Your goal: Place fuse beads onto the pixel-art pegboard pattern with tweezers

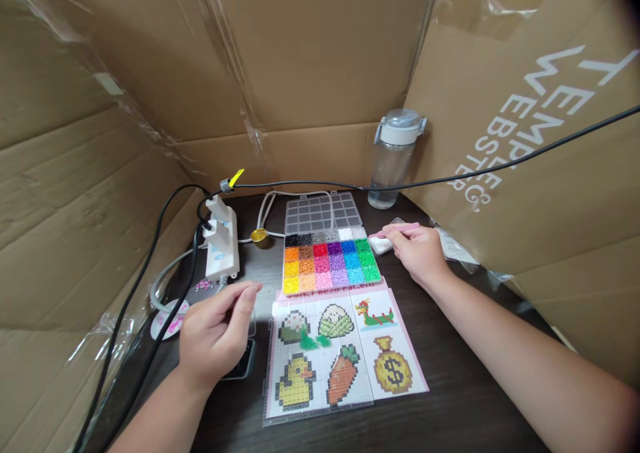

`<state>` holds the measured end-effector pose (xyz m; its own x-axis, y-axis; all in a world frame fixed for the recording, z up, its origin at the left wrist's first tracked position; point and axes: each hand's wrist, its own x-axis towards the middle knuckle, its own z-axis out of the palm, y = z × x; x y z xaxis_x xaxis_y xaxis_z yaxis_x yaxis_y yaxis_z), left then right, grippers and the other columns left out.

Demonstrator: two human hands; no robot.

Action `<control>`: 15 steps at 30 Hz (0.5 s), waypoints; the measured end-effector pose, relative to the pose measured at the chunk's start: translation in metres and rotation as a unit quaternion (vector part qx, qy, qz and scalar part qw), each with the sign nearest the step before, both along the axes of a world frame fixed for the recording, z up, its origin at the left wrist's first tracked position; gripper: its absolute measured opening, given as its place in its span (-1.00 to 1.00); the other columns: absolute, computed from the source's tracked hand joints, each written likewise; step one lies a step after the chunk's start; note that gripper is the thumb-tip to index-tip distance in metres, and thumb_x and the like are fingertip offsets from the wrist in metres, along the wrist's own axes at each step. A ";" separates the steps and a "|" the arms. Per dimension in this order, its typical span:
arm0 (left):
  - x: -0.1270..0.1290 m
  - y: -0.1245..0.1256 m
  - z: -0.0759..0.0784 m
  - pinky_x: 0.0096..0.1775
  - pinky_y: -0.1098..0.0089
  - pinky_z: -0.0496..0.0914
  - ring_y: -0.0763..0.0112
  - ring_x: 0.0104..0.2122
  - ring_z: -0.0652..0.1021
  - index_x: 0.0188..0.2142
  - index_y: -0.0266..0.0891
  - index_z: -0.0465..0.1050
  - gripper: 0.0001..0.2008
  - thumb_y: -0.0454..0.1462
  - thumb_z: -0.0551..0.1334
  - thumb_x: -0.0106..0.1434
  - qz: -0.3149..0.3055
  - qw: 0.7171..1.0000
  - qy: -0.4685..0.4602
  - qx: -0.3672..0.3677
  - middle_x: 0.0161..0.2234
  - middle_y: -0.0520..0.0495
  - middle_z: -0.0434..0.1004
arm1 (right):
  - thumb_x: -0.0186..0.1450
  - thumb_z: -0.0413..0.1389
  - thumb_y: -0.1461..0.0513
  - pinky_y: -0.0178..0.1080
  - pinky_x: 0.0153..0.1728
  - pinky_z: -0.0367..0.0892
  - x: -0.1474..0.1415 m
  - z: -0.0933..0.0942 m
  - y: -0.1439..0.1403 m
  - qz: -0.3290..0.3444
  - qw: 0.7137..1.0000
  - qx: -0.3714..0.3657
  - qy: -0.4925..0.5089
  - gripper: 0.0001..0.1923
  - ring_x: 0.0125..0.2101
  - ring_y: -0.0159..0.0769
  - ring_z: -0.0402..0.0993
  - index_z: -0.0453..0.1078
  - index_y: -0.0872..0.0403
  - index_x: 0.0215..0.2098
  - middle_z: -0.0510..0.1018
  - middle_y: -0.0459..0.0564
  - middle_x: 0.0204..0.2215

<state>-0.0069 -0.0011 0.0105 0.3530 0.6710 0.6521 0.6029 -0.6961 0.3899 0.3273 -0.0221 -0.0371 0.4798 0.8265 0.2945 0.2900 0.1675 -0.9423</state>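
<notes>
Two hands over the dark worktop (pixel 450 399): right hand (pixel 417 251) pinching a pink tool (pixel 400 230) beside the bead box (pixel 327 261), left hand (pixel 217 333) loosely curled, empty, near the pattern sheet (pixel 345 353).

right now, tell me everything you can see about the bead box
The bead box is a clear plastic organiser lying flat on the dark table, its gridded lid swung open toward the back. Its small compartments hold beads sorted by colour: black, greys and white at the back, then red, purple, blue, green, orange, pink and yellow. Its front edge meets the pattern sheet. The right hand rests just beside it.
</notes>
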 end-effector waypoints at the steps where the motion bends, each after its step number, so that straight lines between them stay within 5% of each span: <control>1: 0.000 0.000 0.000 -0.50 0.60 0.38 0.58 -0.59 0.51 -0.34 -0.20 0.51 -0.87 -0.28 0.18 0.26 0.000 1.000 0.001 0.001 -0.53 0.10 0.56 | 0.22 0.15 0.06 -0.28 -0.52 0.28 0.001 -0.002 0.000 -0.014 1.000 0.002 -0.020 -0.69 -0.46 -0.32 0.42 0.59 0.13 -0.37 0.61 0.10 -0.33; 5: -0.001 0.000 0.000 -0.48 0.60 0.38 0.59 -0.58 0.52 -0.33 -0.20 0.52 -0.86 -0.27 0.18 0.26 0.000 1.000 0.005 0.004 -0.52 0.09 0.56 | 0.21 0.15 0.01 -0.26 -0.54 0.31 0.003 -0.005 0.000 -0.035 0.999 0.017 -0.005 -0.64 -0.51 -0.30 0.42 0.59 0.13 -0.38 0.59 0.07 -0.45; 15: -0.001 0.002 -0.001 -0.55 0.59 0.34 0.59 -0.63 0.47 -0.34 -0.22 0.52 -0.86 -0.27 0.18 0.25 0.004 1.000 -0.003 -0.004 -0.58 0.10 0.52 | 0.11 0.24 0.00 -0.34 -0.77 -0.02 -0.006 0.000 0.000 -0.040 0.989 -0.039 0.139 -0.61 -0.77 -0.49 0.08 0.55 0.22 -0.42 0.25 -0.17 -0.80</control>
